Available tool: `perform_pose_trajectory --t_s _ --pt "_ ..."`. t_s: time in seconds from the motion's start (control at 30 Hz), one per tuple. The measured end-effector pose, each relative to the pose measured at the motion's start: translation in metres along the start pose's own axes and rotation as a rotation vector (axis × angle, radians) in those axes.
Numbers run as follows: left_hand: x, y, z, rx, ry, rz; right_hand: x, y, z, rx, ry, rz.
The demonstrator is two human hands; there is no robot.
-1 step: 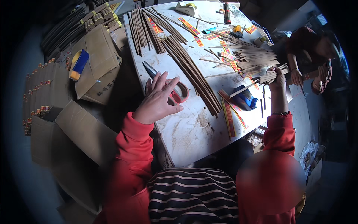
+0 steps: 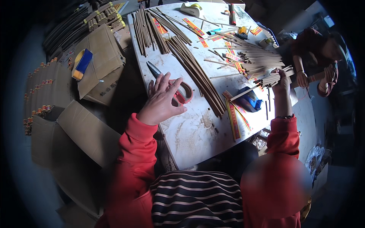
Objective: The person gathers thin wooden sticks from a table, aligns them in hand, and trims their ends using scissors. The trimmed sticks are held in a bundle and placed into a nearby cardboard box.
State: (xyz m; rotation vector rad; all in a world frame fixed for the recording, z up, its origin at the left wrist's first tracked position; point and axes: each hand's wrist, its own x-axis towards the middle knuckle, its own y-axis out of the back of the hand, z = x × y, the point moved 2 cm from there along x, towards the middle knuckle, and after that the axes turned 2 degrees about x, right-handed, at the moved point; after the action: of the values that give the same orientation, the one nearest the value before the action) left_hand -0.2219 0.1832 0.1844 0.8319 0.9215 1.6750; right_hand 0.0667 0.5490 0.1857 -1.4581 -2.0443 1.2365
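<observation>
My left hand (image 2: 161,99) lies with fingers spread over a pair of scissors (image 2: 185,95) with red handles. The dark blades point to the far left, and part of the handles is hidden beneath the hand. At the right side of the table my right hand (image 2: 281,81) is closed round a bunch of thin brown sticks (image 2: 270,79) that look like incense. One stick (image 2: 243,94) juts out leftward, over a blue tape dispenser (image 2: 250,102). Just beyond that hand lies a large fan of similar sticks (image 2: 262,60).
Long brown sticks (image 2: 197,76) run across the white table (image 2: 186,146), with red-yellow paper strips (image 2: 232,121) scattered about. Cardboard boxes (image 2: 89,127) stand on the left, one bearing a blue-yellow tape roll (image 2: 81,64). A co-worker's hands (image 2: 302,79) are beyond the right edge.
The sticks in my right hand have shifted slightly left, and the jutting stick's tip sits a little lower. My left hand stays over the scissors. The view has moved very slightly.
</observation>
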Motion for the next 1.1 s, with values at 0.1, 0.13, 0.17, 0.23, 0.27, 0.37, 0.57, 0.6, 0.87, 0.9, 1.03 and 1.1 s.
perform_pose_trajectory --t_s 0.1,0.13,0.17,0.23,0.27,0.37,0.57,0.6,0.87,0.9,1.03,1.1 --pt "-0.011 -0.004 0.01 0.03 0.053 -0.003 -0.032 -0.015 0.013 0.067 0.088 -0.034" --pt "-0.014 -0.006 0.011 0.053 0.074 -0.017 -0.042 -0.026 0.021 -0.004 0.11 -0.032" --pt "-0.019 -0.009 0.012 0.072 0.092 -0.034 -0.056 -0.04 0.027 -0.078 0.136 -0.026" --pt "-0.027 -0.02 0.01 0.065 0.091 0.062 -0.085 -0.067 0.04 -0.156 0.317 -0.017" --pt "-0.028 -0.026 0.005 0.032 0.099 0.097 -0.106 -0.083 0.043 -0.211 0.346 -0.053" --pt "-0.03 -0.034 -0.006 0.017 0.127 0.188 -0.156 -0.124 0.043 -0.343 0.492 -0.173" --pt "0.005 -0.045 -0.006 -0.051 0.122 0.344 -0.228 -0.173 0.032 -0.46 0.633 -0.512" --pt "0.011 -0.046 -0.004 -0.039 0.099 0.383 -0.235 -0.178 0.036 -0.47 0.64 -0.536" --pt "0.028 -0.037 0.012 -0.261 -0.027 0.575 -0.257 -0.201 0.071 -0.592 0.667 -0.746" --pt "0.025 -0.034 0.012 -0.339 0.005 0.518 -0.257 -0.202 0.074 -0.61 0.667 -0.785" --pt "0.005 -0.02 0.003 -0.49 0.037 0.478 -0.252 -0.188 0.104 -0.642 0.634 -0.699" --pt "0.001 -0.016 -0.001 -0.477 -0.063 0.592 -0.245 -0.177 0.117 -0.68 0.55 -0.633"
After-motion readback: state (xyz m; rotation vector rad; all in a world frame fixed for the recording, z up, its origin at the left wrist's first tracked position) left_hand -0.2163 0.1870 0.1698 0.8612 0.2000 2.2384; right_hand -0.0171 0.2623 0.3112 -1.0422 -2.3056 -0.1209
